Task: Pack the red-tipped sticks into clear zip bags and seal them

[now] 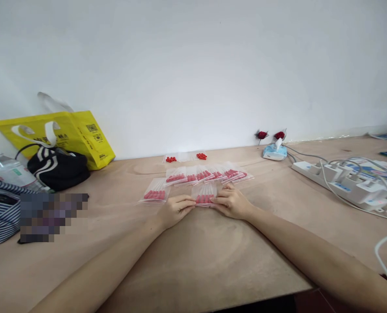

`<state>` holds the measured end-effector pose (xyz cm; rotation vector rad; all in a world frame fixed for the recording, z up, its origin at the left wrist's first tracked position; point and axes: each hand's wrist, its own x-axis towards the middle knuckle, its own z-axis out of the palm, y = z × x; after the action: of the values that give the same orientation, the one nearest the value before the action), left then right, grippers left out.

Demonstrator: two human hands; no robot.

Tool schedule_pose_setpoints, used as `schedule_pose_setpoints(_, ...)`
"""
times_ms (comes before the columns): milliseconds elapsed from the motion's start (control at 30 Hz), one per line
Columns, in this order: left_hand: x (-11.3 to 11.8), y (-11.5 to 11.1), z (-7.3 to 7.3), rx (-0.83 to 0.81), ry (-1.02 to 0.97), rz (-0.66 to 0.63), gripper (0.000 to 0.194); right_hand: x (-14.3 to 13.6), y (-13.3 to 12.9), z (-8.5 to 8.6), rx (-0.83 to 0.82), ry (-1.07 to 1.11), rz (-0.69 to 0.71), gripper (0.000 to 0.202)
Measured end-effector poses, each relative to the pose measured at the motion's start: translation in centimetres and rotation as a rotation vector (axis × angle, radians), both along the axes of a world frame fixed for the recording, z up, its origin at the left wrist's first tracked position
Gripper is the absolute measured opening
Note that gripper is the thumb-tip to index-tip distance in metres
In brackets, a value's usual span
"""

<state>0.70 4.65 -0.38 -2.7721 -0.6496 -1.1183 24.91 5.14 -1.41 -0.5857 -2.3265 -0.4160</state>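
Observation:
A small clear plastic bag (205,189) with a row of red capsule-shaped pieces lies flat on the table between my hands. My left hand (176,210) pinches its lower left edge, fingers together. From the other side, my right hand (231,202) grips the lower right edge, its fingers bent over the bag. Just left of it lies another filled bag (155,191). Behind, a row of several overlapping filled bags (203,174) stretches sideways. Farther back, near the wall, are two small clusters of red pieces (171,159) on or in clear plastic.
At left stand a yellow bag (95,139), a black pouch (61,169), a plastic bottle (7,169) and a striped cloth item (1,217). A tissue pack (274,152) and two dark red flowers sit behind right. White power strips (352,187) with cables occupy the right side.

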Motion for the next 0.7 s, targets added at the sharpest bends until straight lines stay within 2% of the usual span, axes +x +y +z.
schedule_pose_setpoints(267, -0.28, -0.82, 0.04, 0.129, -0.039, -0.012, 0.013, -0.34, -0.38, 0.3, 0.187, 0.045, -0.061, 0.024)
schedule_pose_setpoints(500, -0.37, -0.52, 0.14, 0.103, 0.0, 0.039, 0.011, -0.26, 0.16, -0.09, 0.029, 0.05, -0.002, 0.023)
schedule_pose_setpoints(700, -0.48, -0.26, 0.2, 0.134, 0.005, 0.03, 0.011, -0.26, -0.18, 0.14, -0.033, 0.06, -0.062, 0.019)
